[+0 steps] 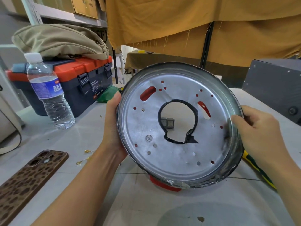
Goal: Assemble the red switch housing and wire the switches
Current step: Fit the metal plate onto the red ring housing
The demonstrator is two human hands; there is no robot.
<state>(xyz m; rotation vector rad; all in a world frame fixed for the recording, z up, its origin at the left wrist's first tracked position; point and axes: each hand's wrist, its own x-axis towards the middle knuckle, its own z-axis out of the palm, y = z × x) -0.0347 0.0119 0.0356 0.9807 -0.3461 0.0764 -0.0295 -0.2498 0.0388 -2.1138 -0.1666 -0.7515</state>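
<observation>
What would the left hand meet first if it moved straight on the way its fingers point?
Probably the green bag just beyond the left hand, then the toolbox; depth is unclear.

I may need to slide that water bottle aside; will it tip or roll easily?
The water bottle stands upright, tall and narrow, so a high push would probably tip it. It looks partly full, so not very heavy. Its thin ribbed plastic likely flexes, and once down it could roll.
</observation>
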